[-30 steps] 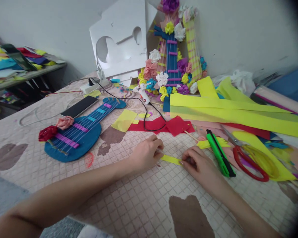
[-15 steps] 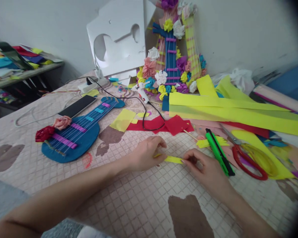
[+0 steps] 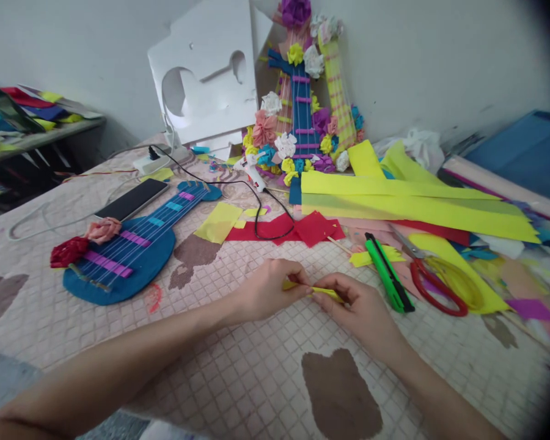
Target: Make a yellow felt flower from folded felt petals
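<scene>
Between both hands runs a narrow yellow paper strip [image 3: 326, 293], held just above the quilted tablecloth. My left hand [image 3: 275, 288] pinches it with thumb and forefinger, and a bit of yellow shows inside the curled fingers. My right hand [image 3: 354, 308] pinches the strip close beside the left fingertips, with the strip's other part lying under its fingers. A green box cutter [image 3: 388, 275] rests just right of my right hand, next to red-and-yellow-handled scissors [image 3: 440, 287]. To the left lies a blue paper guitar [image 3: 137, 250] with purple and light-blue bars, strings and two paper roses.
A white glue gun [image 3: 252, 171] stands behind, its black cable curving over red paper [image 3: 318, 228]. Long yellow crepe sheets [image 3: 412, 211] cover the back right. A phone [image 3: 132, 199] lies behind the guitar. Flower-decorated guitars [image 3: 301, 116] and a white foam board [image 3: 206, 79] lean on the wall.
My right hand has moved in to meet the left, so less of the yellow strip shows between them. The whole view has shifted slightly.
</scene>
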Tool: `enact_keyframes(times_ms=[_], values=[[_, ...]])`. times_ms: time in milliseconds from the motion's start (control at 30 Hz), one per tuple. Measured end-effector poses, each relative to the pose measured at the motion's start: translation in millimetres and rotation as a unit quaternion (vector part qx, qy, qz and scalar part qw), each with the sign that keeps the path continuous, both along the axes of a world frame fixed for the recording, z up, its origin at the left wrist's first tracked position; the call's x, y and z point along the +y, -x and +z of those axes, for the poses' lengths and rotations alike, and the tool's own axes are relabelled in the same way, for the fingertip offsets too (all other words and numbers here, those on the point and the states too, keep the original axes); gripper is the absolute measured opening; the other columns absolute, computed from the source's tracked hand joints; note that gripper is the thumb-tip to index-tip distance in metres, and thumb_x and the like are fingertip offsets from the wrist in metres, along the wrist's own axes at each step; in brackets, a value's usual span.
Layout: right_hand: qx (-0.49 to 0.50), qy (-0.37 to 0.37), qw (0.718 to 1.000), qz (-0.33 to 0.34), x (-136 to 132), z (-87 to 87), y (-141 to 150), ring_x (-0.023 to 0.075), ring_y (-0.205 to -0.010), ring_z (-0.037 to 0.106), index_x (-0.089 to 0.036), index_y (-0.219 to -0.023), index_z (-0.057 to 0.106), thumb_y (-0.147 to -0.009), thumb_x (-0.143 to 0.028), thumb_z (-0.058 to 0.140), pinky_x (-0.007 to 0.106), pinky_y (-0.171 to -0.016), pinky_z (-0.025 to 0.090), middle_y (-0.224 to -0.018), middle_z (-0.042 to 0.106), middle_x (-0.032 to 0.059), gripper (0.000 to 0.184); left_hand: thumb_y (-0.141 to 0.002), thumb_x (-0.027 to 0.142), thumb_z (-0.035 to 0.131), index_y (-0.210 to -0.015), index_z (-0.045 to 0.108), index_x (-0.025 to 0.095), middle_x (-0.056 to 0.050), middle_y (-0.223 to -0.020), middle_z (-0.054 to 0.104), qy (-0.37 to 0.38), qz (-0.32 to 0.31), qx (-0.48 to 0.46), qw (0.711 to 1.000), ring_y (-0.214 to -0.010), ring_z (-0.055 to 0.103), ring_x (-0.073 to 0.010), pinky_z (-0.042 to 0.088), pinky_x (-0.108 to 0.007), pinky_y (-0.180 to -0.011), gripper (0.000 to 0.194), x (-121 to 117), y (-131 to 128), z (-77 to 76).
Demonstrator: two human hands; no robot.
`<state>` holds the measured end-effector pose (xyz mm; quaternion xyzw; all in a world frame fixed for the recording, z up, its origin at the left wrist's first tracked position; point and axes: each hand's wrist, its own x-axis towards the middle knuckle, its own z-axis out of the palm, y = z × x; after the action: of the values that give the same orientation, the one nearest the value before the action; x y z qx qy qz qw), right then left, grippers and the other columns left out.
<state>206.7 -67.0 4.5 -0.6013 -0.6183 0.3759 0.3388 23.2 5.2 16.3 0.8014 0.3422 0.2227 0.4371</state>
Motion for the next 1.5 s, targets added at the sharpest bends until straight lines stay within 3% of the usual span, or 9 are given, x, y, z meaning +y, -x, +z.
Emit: enact_keyframes(times_ms=[133, 333, 467, 633, 833, 967, 1067, 1267, 1500], values=[[0.035, 0.032, 0.999, 0.003, 1, 1.9, -3, 0.0137, -0.057, 0.060, -0.020, -0.083, 0.064, -0.085, -0.037, 0.055, 0.025, -0.052, 0.046, -0.065, 0.065, 0.0002, 0.020, -0.079, 0.019, 0.062, -0.075, 0.066, 0.016, 0.001, -0.074, 0.068, 0.002, 0.001, -0.005, 1.000, -0.067, 0.060, -0.0103, 0.044, -0.021, -0.062, 0.006, 1, 0, -1.2], [0.103, 0.084, 0.991, -0.004, -1, -0.6, -20, 0.0130, -0.054, 0.061, -0.018, -0.083, 0.063, -0.085, -0.044, 0.054, 0.023, -0.044, 0.043, -0.068, 0.067, 0.0034, 0.028, -0.078, 0.022, 0.062, -0.074, 0.064, 0.014, 0.002, -0.064, 0.063, 0.069, 0.002, -0.001, 0.998, -0.056, 0.053, -0.0075, 0.041, -0.019, -0.055, 0.008, 5, 1, -3.2], [0.164, 0.101, 0.981, -0.011, -1, -2.2, -25, 0.0163, -0.057, 0.064, -0.017, -0.101, 0.059, -0.084, -0.055, 0.052, 0.024, -0.042, 0.043, -0.073, 0.068, 0.0061, 0.042, -0.077, 0.022, 0.061, -0.073, 0.063, 0.013, 0.002, -0.062, 0.059, 0.114, 0.009, -0.021, 0.993, -0.051, 0.051, -0.0067, 0.039, -0.018, -0.049, 0.010, 5, 2, -6.5], [0.114, 0.121, 0.986, 0.023, -2, -2.2, -24, 0.0117, -0.052, 0.060, -0.018, -0.077, 0.058, -0.083, -0.045, 0.057, 0.022, -0.043, 0.040, -0.070, 0.067, 0.0039, 0.028, -0.076, 0.023, 0.062, -0.072, 0.063, 0.013, 0.002, -0.061, 0.059, 0.109, 0.014, -0.017, 0.994, -0.052, 0.051, -0.0071, 0.039, -0.017, -0.050, 0.011, 5, 4, -7.8], [0.075, 0.034, 0.996, 0.030, -1, 1.6, -13, 0.0155, -0.079, 0.059, -0.022, -0.100, 0.058, -0.080, -0.040, 0.062, 0.026, -0.063, 0.047, -0.091, 0.063, 0.0028, 0.028, -0.076, 0.019, 0.062, -0.073, 0.065, 0.014, 0.002, -0.066, 0.064, 0.050, 0.017, -0.002, 0.999, -0.060, 0.055, -0.0079, 0.040, -0.018, -0.056, 0.006, -1, 2, -0.5], [0.036, 0.040, 0.997, 0.049, 1, 4.8, -5, 0.0134, -0.067, 0.050, -0.019, -0.081, 0.059, -0.084, -0.037, 0.056, 0.026, -0.059, 0.040, -0.072, 0.056, -0.0004, 0.019, -0.077, 0.018, 0.062, -0.074, 0.067, 0.015, 0.001, -0.071, 0.067, 0.028, 0.001, -0.004, 1.000, -0.065, 0.058, -0.0090, 0.041, -0.018, -0.059, 0.006, -5, 0, 0.9], [0.026, 0.036, 0.999, 0.031, 0, 3.2, -8, 0.0116, -0.060, 0.044, -0.019, -0.078, 0.059, -0.085, -0.036, 0.055, 0.025, -0.054, 0.034, -0.065, 0.049, -0.0029, 0.018, -0.076, 0.020, 0.063, -0.076, 0.068, 0.015, 0.000, -0.066, 0.066, 0.073, 0.004, -0.014, 0.997, -0.058, 0.057, -0.0089, 0.041, -0.018, -0.053, 0.007, 0, 4, -3.1], [0.059, 0.045, 0.997, 0.012, 0, -2.2, -16, 0.0103, -0.055, 0.044, -0.020, -0.079, 0.058, -0.085, -0.038, 0.055, 0.024, -0.050, 0.034, -0.062, 0.046, -0.0043, 0.020, -0.072, 0.018, 0.066, -0.077, 0.061, 0.010, -0.003, -0.063, 0.067, 0.271, -0.006, -0.087, 0.959, -0.053, 0.063, -0.0117, 0.047, -0.020, -0.051, 0.011, 20, 17, -8.7], [0.062, 0.044, 0.997, -0.003, 0, -6.4, -18, 0.0094, -0.053, 0.043, -0.019, -0.079, 0.058, -0.084, -0.040, 0.057, 0.023, -0.049, 0.034, -0.062, 0.047, -0.0043, 0.021, -0.070, 0.026, 0.072, -0.094, 0.059, 0.013, -0.004, -0.077, 0.071, 0.336, -0.026, -0.102, 0.936, -0.066, 0.068, -0.0135, 0.049, -0.020, -0.057, 0.031, 30, 26, -6.3]])
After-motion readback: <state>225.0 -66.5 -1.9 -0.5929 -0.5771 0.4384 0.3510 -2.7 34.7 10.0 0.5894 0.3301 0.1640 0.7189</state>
